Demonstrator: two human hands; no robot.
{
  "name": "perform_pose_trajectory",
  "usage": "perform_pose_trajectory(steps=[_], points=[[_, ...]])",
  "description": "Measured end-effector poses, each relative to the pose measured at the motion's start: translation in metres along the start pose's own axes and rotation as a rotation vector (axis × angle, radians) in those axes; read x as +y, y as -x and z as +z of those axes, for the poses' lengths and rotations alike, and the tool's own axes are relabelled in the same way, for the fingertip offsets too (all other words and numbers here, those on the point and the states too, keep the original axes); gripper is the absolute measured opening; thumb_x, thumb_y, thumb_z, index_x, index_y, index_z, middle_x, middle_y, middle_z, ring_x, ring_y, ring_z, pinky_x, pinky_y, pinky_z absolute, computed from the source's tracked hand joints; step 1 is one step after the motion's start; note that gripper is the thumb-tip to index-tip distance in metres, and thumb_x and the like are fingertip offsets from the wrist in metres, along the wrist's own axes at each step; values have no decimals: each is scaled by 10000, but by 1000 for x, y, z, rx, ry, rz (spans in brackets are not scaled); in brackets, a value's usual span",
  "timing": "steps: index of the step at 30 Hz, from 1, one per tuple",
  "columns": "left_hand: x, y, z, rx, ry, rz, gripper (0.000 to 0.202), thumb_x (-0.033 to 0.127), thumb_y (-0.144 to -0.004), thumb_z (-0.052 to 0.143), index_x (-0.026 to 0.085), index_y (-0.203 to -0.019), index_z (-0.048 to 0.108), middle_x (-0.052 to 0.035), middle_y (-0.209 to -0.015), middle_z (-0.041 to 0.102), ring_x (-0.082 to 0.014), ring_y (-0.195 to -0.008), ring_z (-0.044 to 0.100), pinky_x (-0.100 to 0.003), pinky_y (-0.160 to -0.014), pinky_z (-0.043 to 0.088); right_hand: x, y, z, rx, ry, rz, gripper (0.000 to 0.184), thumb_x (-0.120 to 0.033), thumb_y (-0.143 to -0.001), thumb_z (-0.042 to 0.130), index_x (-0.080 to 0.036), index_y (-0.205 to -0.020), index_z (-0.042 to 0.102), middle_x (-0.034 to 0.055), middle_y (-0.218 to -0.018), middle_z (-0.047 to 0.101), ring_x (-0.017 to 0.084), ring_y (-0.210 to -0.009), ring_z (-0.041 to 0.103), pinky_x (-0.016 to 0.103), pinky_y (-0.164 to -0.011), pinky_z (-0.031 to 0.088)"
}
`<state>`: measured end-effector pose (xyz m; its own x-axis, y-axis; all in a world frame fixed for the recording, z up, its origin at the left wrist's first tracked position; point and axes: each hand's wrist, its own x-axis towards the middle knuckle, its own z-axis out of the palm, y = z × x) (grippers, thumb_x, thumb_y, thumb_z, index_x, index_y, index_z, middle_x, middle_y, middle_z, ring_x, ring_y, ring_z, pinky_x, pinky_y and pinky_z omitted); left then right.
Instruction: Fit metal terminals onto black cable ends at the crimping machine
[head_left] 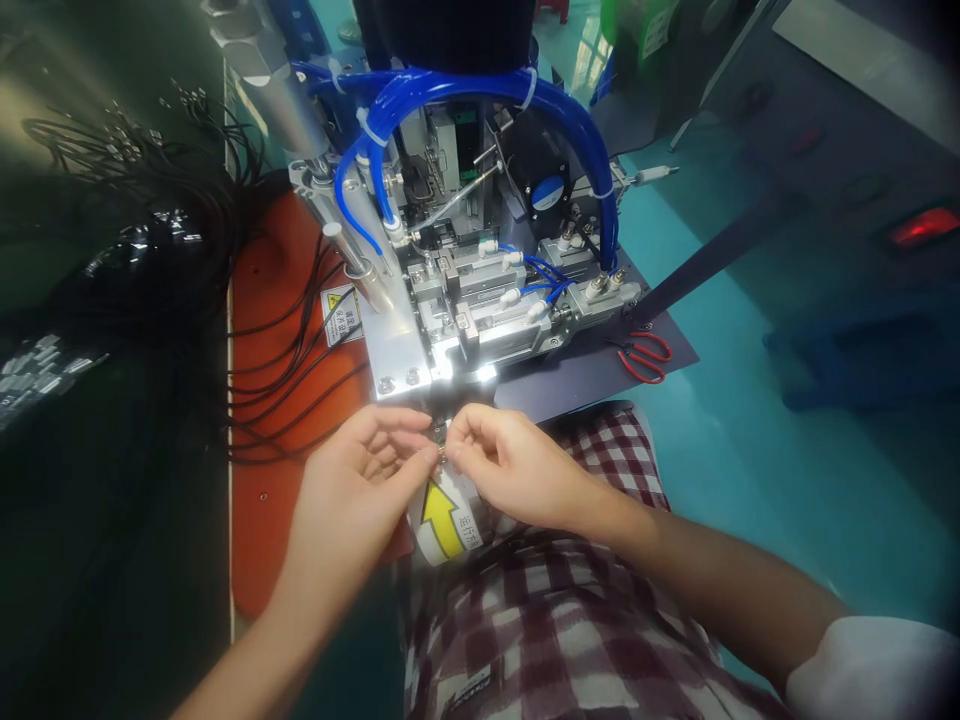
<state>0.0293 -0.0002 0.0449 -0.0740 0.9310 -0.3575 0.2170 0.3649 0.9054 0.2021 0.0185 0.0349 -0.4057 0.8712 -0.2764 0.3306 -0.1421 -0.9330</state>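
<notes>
A silvery metal machine (487, 325) with glossy, looping blue tubes (577, 110) stands just beyond both hands, over an orange-red board (277, 530) and a smooth dark plate (600, 375). The left hand (356, 475) reaches in half open, fingers loosely bent and thumb extended, while the right hand (510, 465) meets it with knuckles curled, its thumb and forefinger pinched on a tiny glinting piece (442, 453). That piece sits between the two hands' fingertips, above a flat yellow arrow (444, 520); whether the left thumb also grips it, I cannot tell.
</notes>
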Motion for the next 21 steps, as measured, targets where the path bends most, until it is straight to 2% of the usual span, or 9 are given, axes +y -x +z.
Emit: perform_pose_trajectory(steps=[4, 7, 9, 11, 14, 18, 21], points=[[-3, 7, 10, 104, -56, 133, 185, 284, -742, 748, 203, -871, 642, 14, -778, 673, -124, -680, 642, -203, -603, 516, -4, 5, 8, 91, 102, -38, 178, -187, -905, 515, -205, -731, 479, -55, -619, 504, 104, -552, 444, 253, -554, 324], [-8, 13, 20, 226, -271, 391, 51, 180, -787, 643, 217, -816, 624, 38, -755, 645, -100, -658, 609, -190, -613, 497, -6, 7, 16, 204, 242, -98, 185, -143, -894, 509, -208, -733, 443, -30, -687, 537, 122, -613, 471, 268, -598, 332], [-10, 13, 23, 259, -365, 491, 68, 165, -815, 605, 227, -836, 623, 44, -756, 645, -94, -666, 606, -185, -634, 494, -5, 6, 17, 231, 256, -111, 171, -138, -892, 507, -209, -748, 450, -20, -710, 553, 131, -639, 493, 270, -610, 340], [-10, 12, 21, 227, -325, 437, 102, 215, -825, 631, 235, -925, 626, 39, -788, 668, -106, -710, 636, -188, -658, 510, -4, 4, 16, 207, 193, -81, 160, -141, -892, 509, -206, -751, 471, -28, -689, 552, 128, -629, 500, 265, -608, 345], [-5, 9, 11, 134, -219, 249, 260, 340, -795, 697, 224, -1019, 635, 6, -840, 712, -149, -774, 684, -211, -668, 546, -3, 3, 10, 166, 99, -45, 158, -155, -894, 516, -203, -744, 500, -45, -655, 539, 119, -605, 493, 258, -597, 344], [3, 9, -2, 78, -277, 148, 307, 443, -749, 719, 216, -956, 709, -26, -855, 743, -183, -745, 687, -248, -638, 559, -4, 3, 7, 152, 66, -70, 141, -167, -896, 525, -201, -759, 513, -46, -680, 547, 114, -620, 494, 251, -601, 349], [3, 12, -2, 41, -324, 102, 270, 475, -773, 693, 226, -871, 731, -20, -782, 736, -191, -684, 671, -245, -546, 518, -5, 5, 10, 136, 73, -81, 141, -179, -907, 515, -202, -768, 510, -40, -697, 556, 115, -626, 502, 253, -606, 358]])
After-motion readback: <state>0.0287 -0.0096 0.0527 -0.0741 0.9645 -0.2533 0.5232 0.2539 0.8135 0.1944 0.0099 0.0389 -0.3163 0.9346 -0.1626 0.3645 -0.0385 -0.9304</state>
